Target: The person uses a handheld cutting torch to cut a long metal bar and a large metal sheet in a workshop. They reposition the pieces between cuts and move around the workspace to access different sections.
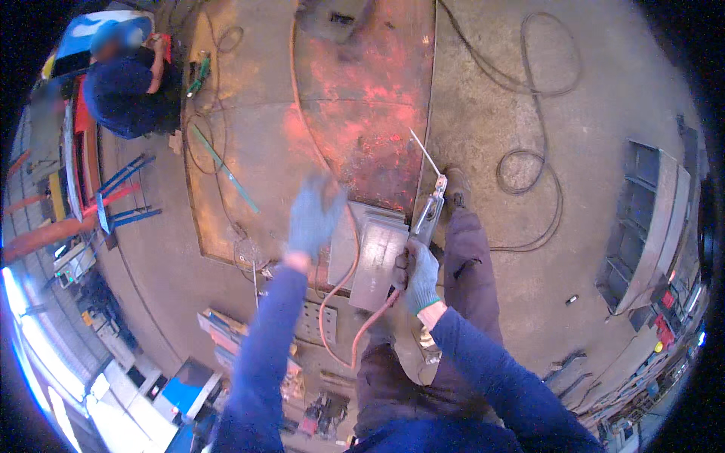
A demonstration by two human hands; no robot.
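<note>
My right hand, in a grey-blue work glove, is closed around the handle of a welding electrode holder. A thin pale electrode is clamped in its jaws and slants up and to the left. A reddish-brown cable trails from the handle and loops over the work surface. My left hand, gloved alike and smeared by motion, reaches forward with its fingers stretched out, apparently holding nothing. Between my hands, several flat grey metal plates lie stacked near the edge of a large steel surface stained orange and red.
A green strip and a green clamp lie to the left. At the upper left another person bends over. Blue trestle legs stand nearby. Dark cables coil across the right floor, near a grey metal shelf unit.
</note>
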